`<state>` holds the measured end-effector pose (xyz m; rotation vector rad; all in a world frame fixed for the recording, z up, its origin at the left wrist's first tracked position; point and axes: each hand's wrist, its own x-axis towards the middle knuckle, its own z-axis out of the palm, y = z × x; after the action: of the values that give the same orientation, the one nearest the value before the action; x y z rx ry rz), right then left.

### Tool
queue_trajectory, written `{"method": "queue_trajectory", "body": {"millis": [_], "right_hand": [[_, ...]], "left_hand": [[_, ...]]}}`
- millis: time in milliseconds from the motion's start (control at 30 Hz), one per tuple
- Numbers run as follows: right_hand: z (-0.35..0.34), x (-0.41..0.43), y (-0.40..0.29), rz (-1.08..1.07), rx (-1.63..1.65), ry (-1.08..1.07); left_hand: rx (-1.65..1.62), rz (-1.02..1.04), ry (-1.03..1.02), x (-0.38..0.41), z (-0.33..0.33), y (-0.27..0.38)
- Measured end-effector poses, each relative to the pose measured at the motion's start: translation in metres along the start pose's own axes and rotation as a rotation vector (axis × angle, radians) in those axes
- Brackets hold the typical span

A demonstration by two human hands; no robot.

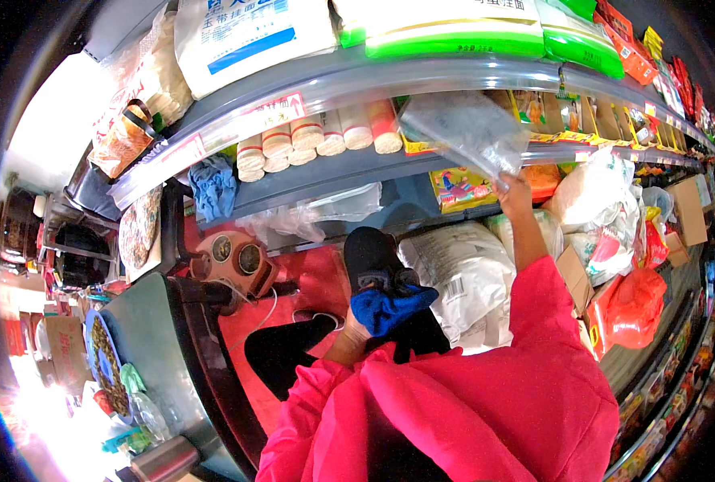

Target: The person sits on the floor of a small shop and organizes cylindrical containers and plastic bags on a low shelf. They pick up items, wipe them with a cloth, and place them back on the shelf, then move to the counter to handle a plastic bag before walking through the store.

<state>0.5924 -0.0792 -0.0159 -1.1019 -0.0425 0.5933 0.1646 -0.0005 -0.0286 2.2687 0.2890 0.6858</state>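
Note:
My left hand (pixel 357 331) is low in front of me, closed on a blue cloth (pixel 393 310). A black item, perhaps a cap or shoe (pixel 369 253), lies against the cloth; its exact kind is unclear. Stretched out to the right, my right hand (pixel 511 190) grips the lower corner of a clear plastic sheet or bag (pixel 466 129). That plastic hangs before the middle shelf, partly covering the boxes there. Bundles of dried noodles (pixel 309 138) lie to its left. A yellow printed packet (pixel 463 190) is just left of my right hand.
A dark shelf (pixel 333 181) spans the front, with a blue rag (pixel 212 187) at its left. Below stand a white woven sack (pixel 466 271), an orange-red bag (pixel 628 307) and a brown appliance with two round openings (pixel 234 259). A table (pixel 146 325) is at left.

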Motion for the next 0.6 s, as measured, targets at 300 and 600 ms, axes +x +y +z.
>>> {"method": "queue_trajectory", "body": {"millis": [300, 600], "right_hand": [[0.029, -0.077, 0.024, -0.066, -0.028, -0.14], [0.09, -0.105, 0.052, -0.087, -0.205, -0.436]], "left_hand": [[-0.055, -0.088, -0.002, -0.012, 0.0, 0.002], [-0.606, -0.282, -0.019, -0.033, 0.029, -0.03]]}}
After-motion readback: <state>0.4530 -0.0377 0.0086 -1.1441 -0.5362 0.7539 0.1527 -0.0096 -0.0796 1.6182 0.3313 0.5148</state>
